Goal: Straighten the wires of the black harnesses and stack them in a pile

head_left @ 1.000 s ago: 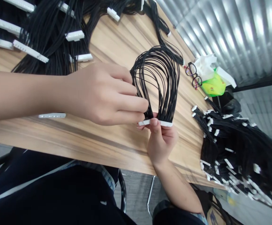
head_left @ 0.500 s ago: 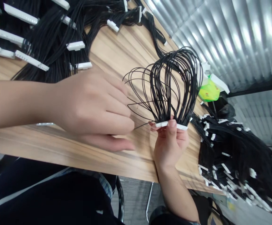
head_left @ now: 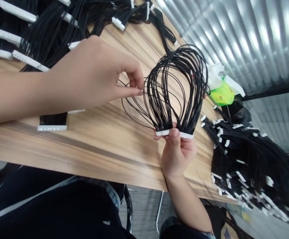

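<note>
My right hand (head_left: pixel 176 154) holds a long white multi-pin connector (head_left: pixel 174 133) between thumb and fingers. A bundle of thin black wires (head_left: pixel 159 99) rises from the connector and loops back into it. My left hand (head_left: pixel 94 74) is up and to the left of the loop, with thumb and forefinger pinched together. Their tips seem to grip one thin wire (head_left: pixel 127 103) from several strands splayed out on that side. Another white connector with short black wires (head_left: pixel 51 127) lies on the table just below my left wrist.
The wooden table (head_left: pixel 97 149) carries piles of black wire harnesses with white connectors at the upper left (head_left: pixel 52 30) and the right (head_left: pixel 249 159). A green packet (head_left: pixel 222 94) and white tissue (head_left: pixel 214 76) sit beyond the loop, against a corrugated metal wall (head_left: pixel 246 39).
My left hand has lifted up and away from the bundle, its fingers now pinched. Several thin wires fan out further left, and the loop sits wider than a second ago.
</note>
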Tool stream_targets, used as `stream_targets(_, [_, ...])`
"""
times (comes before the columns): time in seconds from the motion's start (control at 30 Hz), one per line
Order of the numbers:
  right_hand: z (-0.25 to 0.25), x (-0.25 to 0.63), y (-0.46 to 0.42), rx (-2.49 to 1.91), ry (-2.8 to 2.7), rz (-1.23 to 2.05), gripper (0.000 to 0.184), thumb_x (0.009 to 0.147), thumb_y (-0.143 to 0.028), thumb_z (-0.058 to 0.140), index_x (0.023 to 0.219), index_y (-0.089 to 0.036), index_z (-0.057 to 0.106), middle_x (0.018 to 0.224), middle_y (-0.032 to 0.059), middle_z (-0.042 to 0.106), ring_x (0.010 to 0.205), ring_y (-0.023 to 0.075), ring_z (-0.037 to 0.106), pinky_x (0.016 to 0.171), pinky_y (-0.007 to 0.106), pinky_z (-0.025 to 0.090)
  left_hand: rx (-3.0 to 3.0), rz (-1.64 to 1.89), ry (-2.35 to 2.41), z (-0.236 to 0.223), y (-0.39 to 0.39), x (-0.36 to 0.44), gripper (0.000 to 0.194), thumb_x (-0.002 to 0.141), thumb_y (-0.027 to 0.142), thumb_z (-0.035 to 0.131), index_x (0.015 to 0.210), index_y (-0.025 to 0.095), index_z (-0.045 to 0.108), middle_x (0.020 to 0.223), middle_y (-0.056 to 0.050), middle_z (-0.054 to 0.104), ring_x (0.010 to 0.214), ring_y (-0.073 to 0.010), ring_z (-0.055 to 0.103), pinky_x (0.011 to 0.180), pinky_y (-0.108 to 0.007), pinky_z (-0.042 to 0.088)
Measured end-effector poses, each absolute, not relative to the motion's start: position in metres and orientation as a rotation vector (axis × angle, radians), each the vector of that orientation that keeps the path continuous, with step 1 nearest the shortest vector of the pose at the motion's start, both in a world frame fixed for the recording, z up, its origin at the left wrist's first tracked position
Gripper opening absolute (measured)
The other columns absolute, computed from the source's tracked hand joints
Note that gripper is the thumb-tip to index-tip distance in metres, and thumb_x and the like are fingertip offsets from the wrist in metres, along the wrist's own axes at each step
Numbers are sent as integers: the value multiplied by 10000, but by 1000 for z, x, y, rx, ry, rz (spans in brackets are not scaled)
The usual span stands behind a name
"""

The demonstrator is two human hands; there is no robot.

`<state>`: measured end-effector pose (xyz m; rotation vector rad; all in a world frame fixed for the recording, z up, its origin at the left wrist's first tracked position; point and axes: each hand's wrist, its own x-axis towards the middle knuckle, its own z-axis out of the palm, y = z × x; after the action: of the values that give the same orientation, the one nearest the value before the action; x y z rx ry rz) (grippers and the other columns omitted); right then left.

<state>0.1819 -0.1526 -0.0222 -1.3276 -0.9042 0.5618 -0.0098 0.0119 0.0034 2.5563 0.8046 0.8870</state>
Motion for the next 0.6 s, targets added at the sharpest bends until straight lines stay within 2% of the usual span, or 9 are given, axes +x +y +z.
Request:
stream_targets(0.07, [-22,182,-154,-1355,-933,601,166,854,-409,821,888,-247,803,717,-18,780,548,134,706,515,281,623,2512,902,750,2,15,-8,701,1027,703,411,973,118,793,619,81,505,605,42,394,765,-198,384])
stream_targets(0.2, [-20,181,-156,-1373,-953,763,168,864,-403,811,905,-241,795,657,-38,763,504,139,701,565,324,680,2450,1013,591,-2,20,-3,631,1077,577,410,946,69,762,755,55,566,675,37,405,692,-159,330])
stream_targets(0.27, [-18,180,-156,-1342,-950,847,135,876,-373,807,912,-244,791,647,-50,774,502,135,715,589,318,693,2450,1068,592,-2,20,-3,590,1084,534,406,996,66,753,785,53,566,726,28,420,722,-172,343])
stream_targets(0.37, [-15,179,-155,-1300,-967,946,115,896,-357,792,898,-242,780,650,-47,801,545,145,764,591,291,692,2469,1102,577,0,16,-6,592,1089,498,338,1081,73,750,872,38,646,833,15,536,801,-206,403])
stream_targets(0.43, [-14,178,-155,-1322,-993,994,152,904,-386,779,885,-236,767,650,-33,812,563,171,787,582,305,695,2443,1110,487,0,15,-7,531,1083,484,385,1109,102,753,955,33,702,894,-4,604,832,-231,447])
stream_targets(0.53, [-14,177,-157,-1379,-1029,1060,195,915,-423,760,885,-230,757,663,-13,827,584,199,804,601,337,709,2378,1012,439,-6,18,-5,446,1044,547,529,1154,184,764,1041,23,737,979,-70,667,875,-279,533])
stream_targets(0.6, [-14,177,-158,-1388,-1057,1102,190,926,-418,750,911,-229,760,677,-8,834,611,201,815,640,348,719,2355,924,486,-12,20,-3,555,1021,668,499,1236,219,744,1080,-5,742,1101,-143,675,955,-341,576])
